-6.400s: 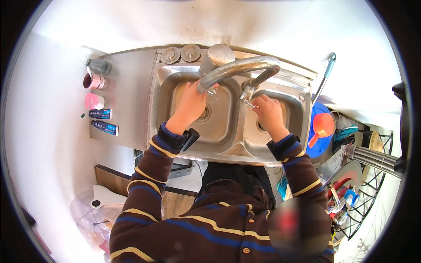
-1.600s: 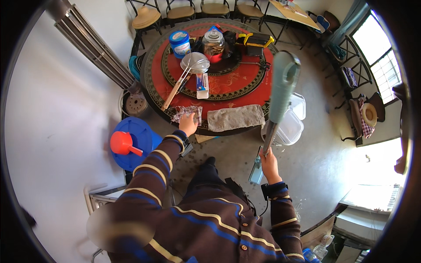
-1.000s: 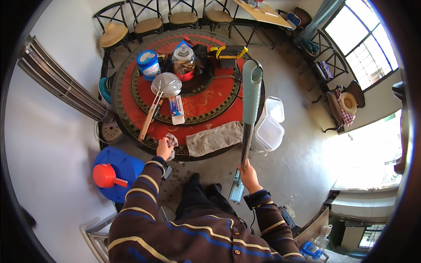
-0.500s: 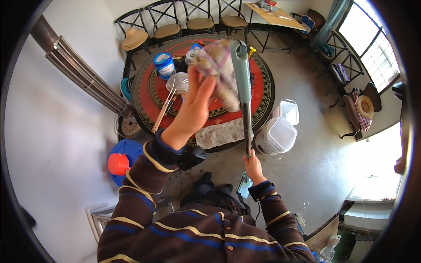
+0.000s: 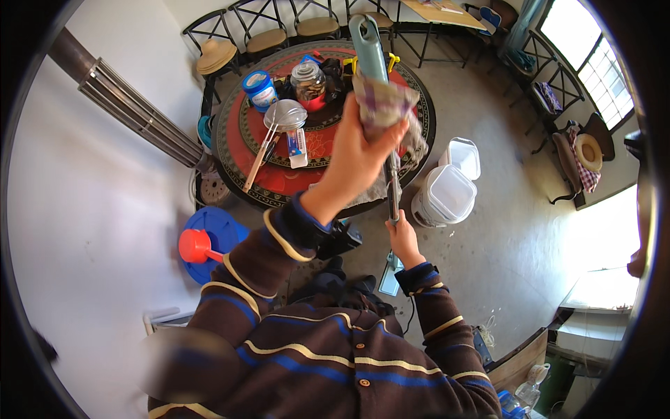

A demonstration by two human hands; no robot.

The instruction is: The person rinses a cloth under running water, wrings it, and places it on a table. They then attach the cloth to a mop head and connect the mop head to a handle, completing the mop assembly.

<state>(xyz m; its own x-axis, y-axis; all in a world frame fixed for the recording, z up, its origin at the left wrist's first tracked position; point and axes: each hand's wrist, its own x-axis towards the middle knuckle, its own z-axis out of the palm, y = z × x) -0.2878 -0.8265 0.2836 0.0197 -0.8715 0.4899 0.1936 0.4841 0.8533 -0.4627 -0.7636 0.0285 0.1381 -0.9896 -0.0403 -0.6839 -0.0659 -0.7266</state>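
Note:
A long-handled mop (image 5: 368,50) with a pale green grip and a metal pole leans upright in front of me, its grip pointing up and away. Its light blue flat head (image 5: 391,274) is partly visible low down, beside my feet. My left hand (image 5: 354,155) is closed on a checked, greyish-purple cloth (image 5: 385,105), which is pressed around the pole just below the green grip. Lower on the metal part, my right hand (image 5: 405,239) is wrapped round the pole. The cloth hides the stretch of handle under it.
Beyond my hands, a round red patterned table (image 5: 234,157) bears a blue tub (image 5: 259,91), a glass jar (image 5: 308,80), a strainer (image 5: 286,115) and a small box (image 5: 297,148). White plastic buckets (image 5: 447,195) stand on the right. A red dipper (image 5: 194,246) rests on a blue lid (image 5: 223,234).
My left hand has moved right, bringing the cloth from beside the handle onto it. The mop's grip has shifted up and slightly left, while my right hand still holds the pole.

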